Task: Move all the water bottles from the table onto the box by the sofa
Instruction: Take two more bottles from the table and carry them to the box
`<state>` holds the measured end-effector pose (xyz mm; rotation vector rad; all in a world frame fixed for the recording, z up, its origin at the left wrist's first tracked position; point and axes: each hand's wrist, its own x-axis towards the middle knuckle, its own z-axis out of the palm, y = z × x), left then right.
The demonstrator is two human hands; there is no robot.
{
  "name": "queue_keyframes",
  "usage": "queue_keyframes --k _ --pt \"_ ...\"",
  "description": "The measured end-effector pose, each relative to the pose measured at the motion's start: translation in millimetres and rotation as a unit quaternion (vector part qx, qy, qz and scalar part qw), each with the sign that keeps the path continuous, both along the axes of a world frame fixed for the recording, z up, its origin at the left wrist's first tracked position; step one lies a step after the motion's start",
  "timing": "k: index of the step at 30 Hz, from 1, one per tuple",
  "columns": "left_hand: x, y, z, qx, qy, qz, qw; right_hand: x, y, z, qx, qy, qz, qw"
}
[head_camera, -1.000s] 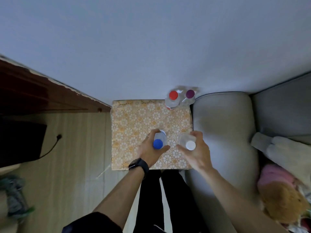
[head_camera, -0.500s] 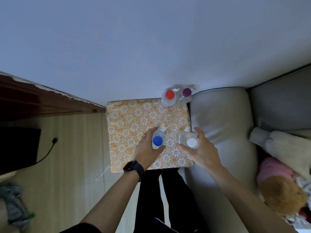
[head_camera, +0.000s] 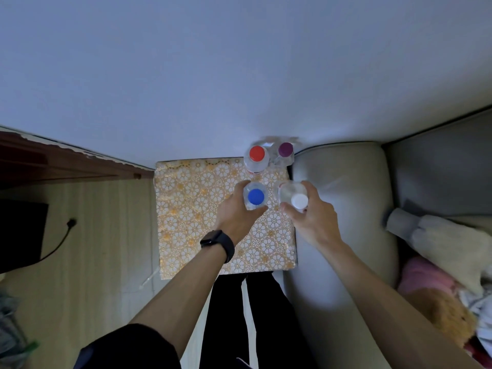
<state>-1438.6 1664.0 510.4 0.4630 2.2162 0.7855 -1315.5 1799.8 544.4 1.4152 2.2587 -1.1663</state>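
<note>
A box [head_camera: 191,209] covered in white-and-gold flower-patterned paper stands against the wall beside the grey sofa arm [head_camera: 340,198]. At its far right corner stand a red-capped bottle [head_camera: 257,154] and a purple-capped bottle [head_camera: 285,150]. My left hand [head_camera: 237,217] grips a clear blue-capped bottle [head_camera: 256,196] upright over the box, just in front of the red-capped one. My right hand [head_camera: 314,219] grips a clear white-capped bottle [head_camera: 295,197], slightly tilted, over the box's right edge. Whether either held bottle touches the box is hidden by my hands.
A dark wooden piece of furniture [head_camera: 53,161] stands at the left by the wall, with a black object [head_camera: 21,233] and a cable [head_camera: 61,235] on the wood floor. Soft toys and cloths [head_camera: 447,275] lie on the sofa at the right. My legs [head_camera: 253,315] stand before the box.
Both hands have carried their bottles farther back over the box, toward the red- and purple-capped bottles. The view has shifted slightly as I leaned in.
</note>
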Motion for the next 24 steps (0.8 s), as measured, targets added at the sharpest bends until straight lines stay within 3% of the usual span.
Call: queue_keyframes --k 8,16,24 --pt "-8.2 34.1 -8.2 -0.016 0.012 0.018 1.000 -32.4 25.3 -9.5 -0.005 0.023 0.068 0.997" --pt "-17.1 35.4 -12.8 -0.059 -0.028 -0.017 0.998 -42.0 32.5 -17.6 -0.122 0.024 -0.029 0.992" --pt "-10.6 34.8 -17.3 0.002 -0.016 0.027 1.000 -25.7 27.7 -24.4 -0.130 0.068 -0.048 0.988"
